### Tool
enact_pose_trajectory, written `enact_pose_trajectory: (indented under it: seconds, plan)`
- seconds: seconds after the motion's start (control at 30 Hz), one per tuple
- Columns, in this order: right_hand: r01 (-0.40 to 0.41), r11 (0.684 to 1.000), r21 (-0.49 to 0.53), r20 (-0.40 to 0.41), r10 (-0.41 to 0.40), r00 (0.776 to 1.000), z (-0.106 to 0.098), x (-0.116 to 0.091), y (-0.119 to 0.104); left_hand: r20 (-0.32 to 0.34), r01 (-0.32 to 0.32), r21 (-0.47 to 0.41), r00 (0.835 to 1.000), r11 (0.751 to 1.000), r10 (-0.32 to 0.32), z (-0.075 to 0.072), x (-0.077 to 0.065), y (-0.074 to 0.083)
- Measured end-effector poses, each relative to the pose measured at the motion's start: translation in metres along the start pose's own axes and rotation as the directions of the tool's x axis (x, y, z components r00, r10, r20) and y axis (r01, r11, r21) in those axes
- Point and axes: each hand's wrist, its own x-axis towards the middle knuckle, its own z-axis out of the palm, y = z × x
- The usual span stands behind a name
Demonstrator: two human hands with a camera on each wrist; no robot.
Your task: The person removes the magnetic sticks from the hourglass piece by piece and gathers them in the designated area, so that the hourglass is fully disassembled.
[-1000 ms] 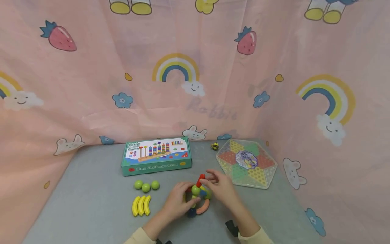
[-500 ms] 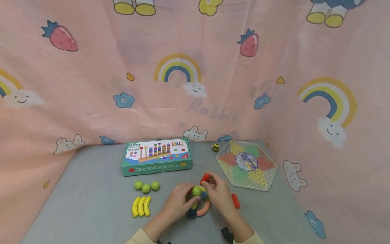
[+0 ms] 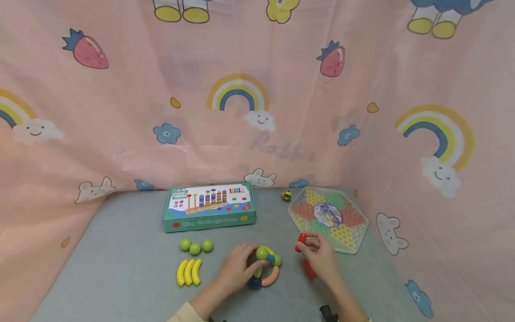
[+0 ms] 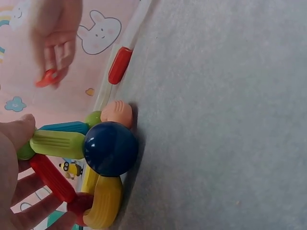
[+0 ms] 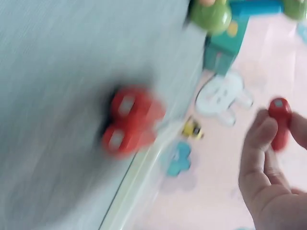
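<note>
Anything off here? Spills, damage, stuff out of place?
Nothing stands out. Loose green balls and yellow sticks lie in neat groups, the game box sits flat, the left hand holds the assembled shape and the right hand a red stick. No spill or damage visible.

Between green box (image 3: 209, 208) and hexagonal board (image 3: 327, 219) — a bee toy (image 3: 286, 196) sits

1. The rod (image 3: 301, 242) in the right hand (image 3: 322, 257) is coloured red.
2. At the left hand (image 3: 238, 267), the structure (image 4: 111, 148) is coloured lime, blue, yellow, red, navy and peach.
3. The cloth (image 3: 201, 152) beyond both hands is printed with rainbows (image 3: 238, 81) on pink.
4. Grey is shown by the desk (image 3: 132, 250) beneath.
</note>
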Motion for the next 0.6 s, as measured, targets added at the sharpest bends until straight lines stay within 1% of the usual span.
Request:
enact_pose_trajectory:
  seconds: [0.07, 0.2, 0.3, 0.4, 0.47, 0.6]
  plan:
    - [-0.015, 0.998, -0.063, 0.012, 0.016, 1.0, -0.012, 0.003, 0.009, 0.004, 0.002, -0.008, 1.0, 1.0, -0.001, -0.001, 0.0, 0.001]
    - [-0.033, 0.988, -0.153, 0.045, 0.04, 0.998, -0.031, 0.009, 0.03, 0.006, 0.01, -0.009, 1.0, 1.0, -0.01, -0.002, 0.001, 0.002]
    - [-0.079, 0.976, -0.202, 0.086, 0.098, 0.991, -0.041, 0.014, 0.043, -0.001, 0.007, -0.005, 1.0, 1.0, -0.007, -0.002, 0.0, 0.004]
    - [-0.122, 0.953, -0.276, 0.122, 0.161, 0.979, -0.044, 0.015, 0.054, -0.001, 0.009, -0.014, 1.0, 1.0, -0.009, -0.002, 0.0, 0.005]
    - [-0.146, 0.936, -0.319, 0.127, 0.195, 0.973, -0.043, 0.015, 0.059, 0.007, 0.016, -0.018, 1.0, 1.0, -0.016, -0.003, 0.0, 0.006]
    - [-0.179, 0.92, -0.349, 0.128, 0.236, 0.963, -0.039, 0.015, 0.063, 0.025, 0.031, -0.025, 0.999, 0.999, -0.03, -0.004, 0.001, 0.003]
